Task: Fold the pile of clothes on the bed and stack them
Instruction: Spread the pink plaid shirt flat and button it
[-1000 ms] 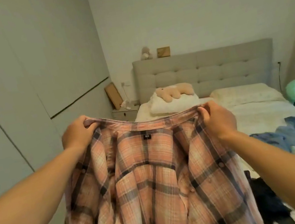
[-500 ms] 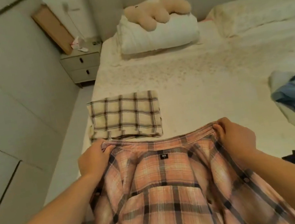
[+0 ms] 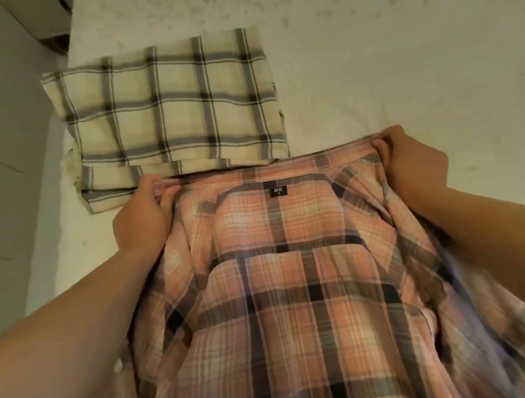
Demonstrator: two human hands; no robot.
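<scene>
The left hand (image 3: 143,218) and right hand (image 3: 411,163) each clench a grip on one end of the collar of the pink plaid shirt (image 3: 291,298). The woven fabric hangs opened, its black label facing up. A folded cream checked shirt (image 3: 166,110), rectangular, lies near the bed's (image 3: 400,36) left edge, just beyond the collar.

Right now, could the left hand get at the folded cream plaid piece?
Probably yes: the left hand is beside the cream plaid piece with nothing between, but it grips the pink shirt collar.
</scene>
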